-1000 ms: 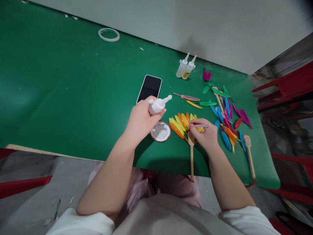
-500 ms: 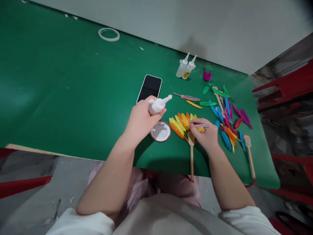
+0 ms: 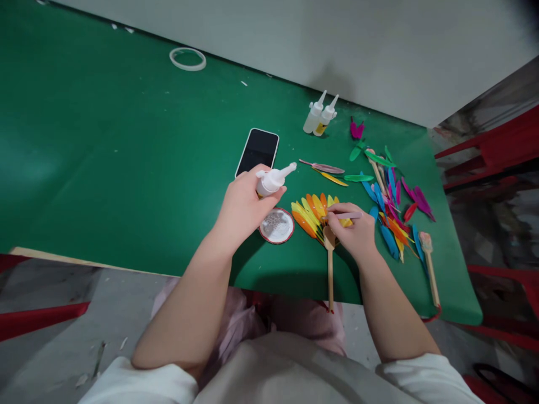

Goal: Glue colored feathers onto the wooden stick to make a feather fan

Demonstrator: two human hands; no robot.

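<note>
Feathers [image 3: 310, 210] in orange and yellow lie fanned on the tabletop [image 3: 138, 168], by the head of a wooden spoon [image 3: 330, 275]. Our right hand [image 3: 357, 231] has its grip closed on a thin pink stick [image 3: 348, 215] over them; a careless push could skew the fan. Our left hand [image 3: 241, 205] grips a tilted white bottle [image 3: 270, 183] beside the round dish [image 3: 277, 226]; squeezing too hard might make it drip, if uncapped.

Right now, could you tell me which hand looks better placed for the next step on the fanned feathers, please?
Probably the right hand: it holds a slender pink tool at the fanned yellow and orange feathers, while the left hand grips a nozzle-tipped bottle farther from them.
</note>
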